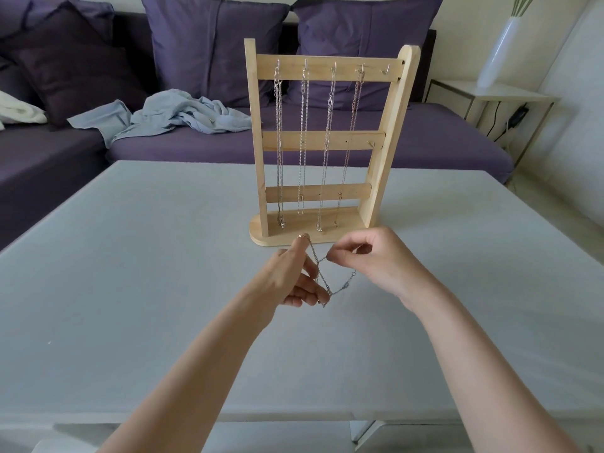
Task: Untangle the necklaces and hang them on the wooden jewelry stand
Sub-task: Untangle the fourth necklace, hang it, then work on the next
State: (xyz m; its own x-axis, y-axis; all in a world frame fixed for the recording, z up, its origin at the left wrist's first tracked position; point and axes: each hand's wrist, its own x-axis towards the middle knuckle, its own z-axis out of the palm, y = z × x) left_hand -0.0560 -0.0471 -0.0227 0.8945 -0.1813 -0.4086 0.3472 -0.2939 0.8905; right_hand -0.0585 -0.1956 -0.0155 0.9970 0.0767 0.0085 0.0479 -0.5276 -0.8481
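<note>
Left hand [295, 276]: held just above the surface in front of the stand, index finger pointing up with the chain looped over its tip, lower fingers curled around the strands that drop down past the palm.
Right hand [376, 259]: right beside the left one, thumb and fingertip pinched together on one strand of the same chain, other fingers curled in.
Chain [328, 282]: thin and silvery, stretched in a kind of web between both hands, with a clasp bit dangling low between them. Can't tell if it's one necklace or two tangled together.
Stand [322, 142]: wooden, upright on the surface just behind the hands, three crossbars and a rounded base.
Hung necklaces [302, 138]: four chains already on the top bar hooks, hanging straight down almost to the base.
Free hook [386, 70]: far right of the top bar, nothing on it; the angled side post sits right next to it.
Surface [130, 273]: pale grey, the stand's base sits on it.
Sofa [425, 138]: purple, behind the surface, big cushions along the back.
Cloth [176, 114]: crumpled light blue fabric lying on the sofa seat, left of the stand.
Vase [500, 50]: white, on a small side table at the far right, green stems poking out.
</note>
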